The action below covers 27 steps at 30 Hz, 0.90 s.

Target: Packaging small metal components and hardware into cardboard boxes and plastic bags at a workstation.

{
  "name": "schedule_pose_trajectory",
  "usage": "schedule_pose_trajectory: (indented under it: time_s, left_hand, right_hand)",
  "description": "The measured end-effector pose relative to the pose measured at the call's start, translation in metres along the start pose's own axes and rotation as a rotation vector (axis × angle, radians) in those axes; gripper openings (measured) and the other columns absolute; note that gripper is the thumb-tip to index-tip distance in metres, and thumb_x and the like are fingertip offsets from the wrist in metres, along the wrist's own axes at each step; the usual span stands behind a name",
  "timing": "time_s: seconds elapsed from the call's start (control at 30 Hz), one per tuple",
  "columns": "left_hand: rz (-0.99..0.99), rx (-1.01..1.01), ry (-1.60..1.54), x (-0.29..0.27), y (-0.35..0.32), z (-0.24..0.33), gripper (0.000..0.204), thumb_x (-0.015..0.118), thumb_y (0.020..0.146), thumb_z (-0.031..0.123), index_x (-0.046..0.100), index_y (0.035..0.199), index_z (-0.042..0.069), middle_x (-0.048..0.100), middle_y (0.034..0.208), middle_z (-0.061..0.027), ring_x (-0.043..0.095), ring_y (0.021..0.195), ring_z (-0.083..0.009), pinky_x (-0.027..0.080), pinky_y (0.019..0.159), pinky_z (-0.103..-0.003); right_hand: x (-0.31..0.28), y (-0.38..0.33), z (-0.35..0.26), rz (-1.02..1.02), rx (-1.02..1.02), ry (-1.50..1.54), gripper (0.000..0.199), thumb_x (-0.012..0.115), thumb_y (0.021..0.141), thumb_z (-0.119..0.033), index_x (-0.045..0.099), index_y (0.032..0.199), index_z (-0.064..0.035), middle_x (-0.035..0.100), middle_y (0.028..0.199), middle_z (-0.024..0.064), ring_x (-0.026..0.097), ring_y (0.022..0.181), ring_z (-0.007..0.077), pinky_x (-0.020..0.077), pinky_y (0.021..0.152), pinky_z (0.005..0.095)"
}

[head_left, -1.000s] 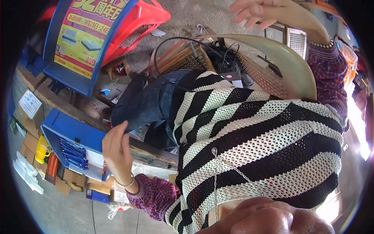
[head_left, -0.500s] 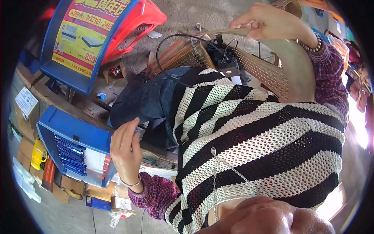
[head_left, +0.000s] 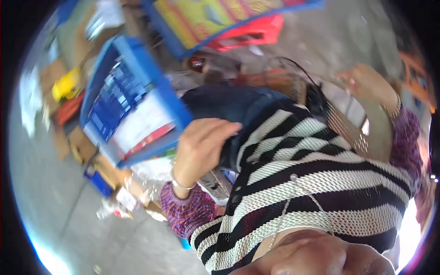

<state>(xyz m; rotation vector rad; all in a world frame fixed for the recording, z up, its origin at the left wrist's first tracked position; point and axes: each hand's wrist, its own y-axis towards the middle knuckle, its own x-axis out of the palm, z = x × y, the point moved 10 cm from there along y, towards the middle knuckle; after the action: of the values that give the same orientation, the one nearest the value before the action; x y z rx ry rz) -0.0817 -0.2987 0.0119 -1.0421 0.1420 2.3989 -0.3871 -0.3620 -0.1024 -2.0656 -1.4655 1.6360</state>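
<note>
My left hand (head_left: 201, 144) is in front of the blue plastic bin (head_left: 172, 98), with its fingers stretched out and nothing visible in them. Inside the bin lie many thin dark-blue items (head_left: 117, 94) beside white and red packaging (head_left: 144, 121). On the right, my right hand (head_left: 366, 85) is curled over the front end of a pale curved armrest (head_left: 381, 126) of the chair. Its woven cane panel (head_left: 346, 126) shows below the hand. Motion blurs the fingers of that hand.
A blue-framed yellow sign (head_left: 197, 23) and a red plastic stool (head_left: 252, 34) stand at the far side. Black cable and gear (head_left: 316, 98) sit beside the chair. Left are a yellow container (head_left: 66, 85), cardboard boxes (head_left: 82, 142) and a blue box (head_left: 98, 181). An orange crate (head_left: 417, 80) stands right.
The whole view has swung, so the bin and sign appear farther up and right. My left hand has moved off the bin's near side edge. My right hand stays at the armrest.
</note>
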Motion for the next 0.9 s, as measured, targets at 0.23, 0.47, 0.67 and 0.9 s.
schedule_pose_trajectory:
  time_s: [0.23,0.47,0.67,0.9]
  left_hand:
    - [0.229,-0.067,0.006,-0.037,-0.08,0.019,0.031,0.064,0.073,-0.002,0.07,0.102,0.008,0.067,0.094,-0.0089,0.064,0.084,-0.0274,0.05,0.073,-0.037]
    - [0.592,-0.399,0.086,-0.074,-0.203,0.015,0.036,0.065,0.073,-0.005,0.067,0.106,0.006,0.066,0.092,-0.0097,0.064,0.084,-0.0292,0.05,0.072,-0.037]
    - [0.837,-0.607,0.044,-0.07,-0.286,0.03,0.043,0.065,0.069,-0.011,0.065,0.11,0.003,0.067,0.097,-0.012,0.065,0.088,-0.0303,0.051,0.075,-0.036]
    - [1.343,-0.663,-0.065,-0.093,-0.364,0.066,0.068,0.075,0.072,0.0,0.048,0.135,0.002,0.061,0.123,-0.0125,0.063,0.102,-0.0222,0.05,0.083,-0.032]
  right_hand:
    - [-0.014,0.084,-0.112,-0.209,-0.361,0.023,0.042,0.061,0.071,-0.01,0.066,0.112,-0.0082,0.063,0.085,0.019,0.059,0.071,0.0359,0.0468,0.061,0.0437]
    - [-0.012,0.112,-0.278,-0.368,-0.881,-0.067,0.038,0.066,0.073,-0.007,0.066,0.111,-0.0049,0.069,0.087,0.0161,0.067,0.077,0.0318,0.0523,0.07,0.0403]
    - [-0.037,0.108,-0.396,-0.613,-1.056,0.093,0.043,0.066,0.078,-0.006,0.062,0.12,-0.0038,0.07,0.092,0.0147,0.068,0.077,0.0277,0.0514,0.066,0.0344]
    - [-0.1,0.067,-0.49,-0.681,-1.175,0.266,0.046,0.069,0.08,-0.008,0.059,0.125,-0.0013,0.069,0.111,0.0122,0.068,0.094,0.0185,0.054,0.079,0.0304]
